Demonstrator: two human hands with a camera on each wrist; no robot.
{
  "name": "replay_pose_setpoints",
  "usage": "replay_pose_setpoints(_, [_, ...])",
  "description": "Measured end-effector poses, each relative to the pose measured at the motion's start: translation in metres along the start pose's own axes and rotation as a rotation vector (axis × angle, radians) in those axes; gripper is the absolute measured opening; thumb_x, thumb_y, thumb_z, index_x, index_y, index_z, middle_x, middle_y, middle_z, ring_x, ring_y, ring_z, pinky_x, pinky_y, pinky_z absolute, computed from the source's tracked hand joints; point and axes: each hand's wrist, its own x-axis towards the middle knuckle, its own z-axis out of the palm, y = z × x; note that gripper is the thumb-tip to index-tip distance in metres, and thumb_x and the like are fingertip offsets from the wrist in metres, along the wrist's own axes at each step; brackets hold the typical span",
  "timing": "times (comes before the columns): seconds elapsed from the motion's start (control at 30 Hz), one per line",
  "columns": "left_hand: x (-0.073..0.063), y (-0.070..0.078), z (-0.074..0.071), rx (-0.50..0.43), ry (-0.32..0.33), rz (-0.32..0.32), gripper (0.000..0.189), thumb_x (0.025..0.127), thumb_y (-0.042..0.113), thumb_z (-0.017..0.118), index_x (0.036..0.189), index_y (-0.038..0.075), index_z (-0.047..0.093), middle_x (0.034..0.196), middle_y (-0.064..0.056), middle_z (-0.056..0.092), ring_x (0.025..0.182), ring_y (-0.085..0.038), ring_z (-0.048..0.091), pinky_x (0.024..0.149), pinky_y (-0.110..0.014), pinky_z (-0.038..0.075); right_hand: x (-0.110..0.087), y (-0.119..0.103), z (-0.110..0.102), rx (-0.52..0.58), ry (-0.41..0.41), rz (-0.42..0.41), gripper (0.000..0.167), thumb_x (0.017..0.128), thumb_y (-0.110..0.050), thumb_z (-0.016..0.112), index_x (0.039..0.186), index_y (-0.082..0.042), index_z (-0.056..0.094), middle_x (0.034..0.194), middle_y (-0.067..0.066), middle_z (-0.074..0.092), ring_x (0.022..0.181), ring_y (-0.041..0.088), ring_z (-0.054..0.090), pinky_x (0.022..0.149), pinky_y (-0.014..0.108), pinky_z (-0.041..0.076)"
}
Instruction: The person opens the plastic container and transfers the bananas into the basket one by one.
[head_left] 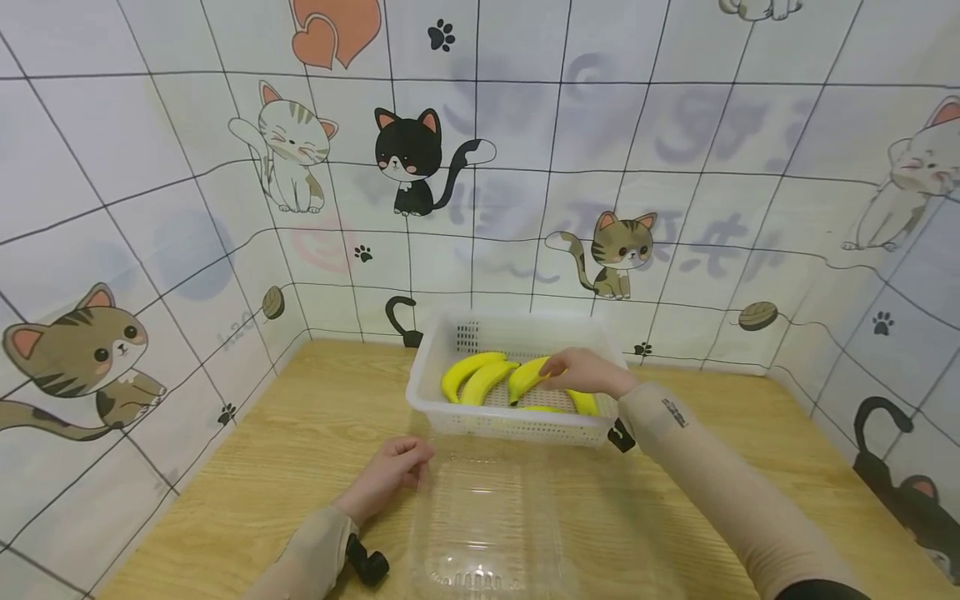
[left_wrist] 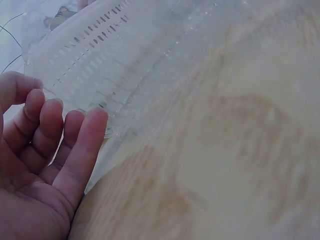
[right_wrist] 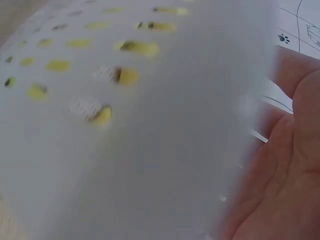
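A white perforated basket (head_left: pixel 517 423) holds several yellow bananas (head_left: pixel 487 382). Reaching over its right side, my right hand (head_left: pixel 585 372) grips a banana (head_left: pixel 527 380) near its upper end. In the right wrist view the basket wall (right_wrist: pixel 165 165) hides the fingertips of the right hand (right_wrist: pixel 285 165); yellow shows through its holes. A clear plastic box (head_left: pixel 480 517) lies on the table in front of the basket. At its far left corner my left hand (head_left: pixel 393 467) pinches the rim between thumb and curled fingers, also seen in the left wrist view with the box (left_wrist: pixel 115 60).
A wood-grain table (head_left: pixel 337 392) lies under everything. Tiled-pattern walls with cartoon cats (head_left: pixel 408 158) stand behind and at both sides, close behind the basket. Black wrist devices (head_left: pixel 366 562) are strapped over the beige sleeves (head_left: pixel 727 483).
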Motion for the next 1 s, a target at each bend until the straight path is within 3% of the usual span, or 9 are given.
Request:
replay_pose_setpoints(0.17, [-0.002,0.001,0.000,0.008,0.003,0.015,0.026,0.096,0.013,0.056,0.075,-0.001,0.052,0.068,0.002,0.053,0.061,-0.010,0.053,0.057,-0.025,0.048,-0.006,0.002,-0.011,-0.013,0.041,0.014,0.037,0.093,-0.027,0.061,0.119,-0.001,0.065,0.118,0.015,0.064,0.109,0.033,0.058,0.090,0.048,0.047])
replay_pose_setpoints(0.4, [-0.003,0.002,-0.001,0.019,0.006,0.029,0.036,0.096,0.010,0.054,0.077,-0.016,0.038,0.062,0.001,0.046,0.056,-0.010,0.044,0.054,-0.023,0.041,-0.014,0.009,-0.023,0.010,0.109,0.044,0.039,0.096,-0.034,0.058,0.118,-0.003,0.066,0.116,0.013,0.066,0.105,0.031,0.060,0.087,0.048,0.048])
replay_pose_setpoints(0.63, [-0.004,0.006,0.002,0.092,0.058,0.049,0.034,0.094,0.008,0.057,0.073,-0.013,0.039,0.059,-0.001,0.043,0.054,-0.011,0.040,0.052,-0.022,0.035,-0.020,0.022,-0.033,0.034,0.173,0.077,0.037,0.097,-0.035,0.057,0.115,-0.005,0.067,0.113,0.011,0.066,0.107,0.032,0.059,0.089,0.052,0.047])
replay_pose_setpoints(0.83, [-0.006,0.013,0.003,0.123,0.123,-0.015,0.030,0.094,0.014,0.060,0.069,0.001,0.050,0.062,-0.002,0.054,0.056,-0.015,0.047,0.055,-0.026,0.043,-0.028,0.033,-0.038,0.021,0.225,0.089,0.039,0.096,-0.035,0.058,0.114,-0.002,0.067,0.112,0.015,0.066,0.103,0.033,0.060,0.086,0.050,0.048])
replay_pose_setpoints(1.0, [-0.011,0.032,-0.004,0.227,0.090,0.023,0.034,0.096,0.014,0.057,0.073,-0.010,0.049,0.066,-0.006,0.055,0.057,-0.016,0.050,0.057,-0.032,0.050,-0.037,0.040,-0.042,0.003,0.243,0.121,0.040,0.097,-0.035,0.057,0.114,0.001,0.066,0.113,0.017,0.066,0.103,0.034,0.060,0.086,0.050,0.049])
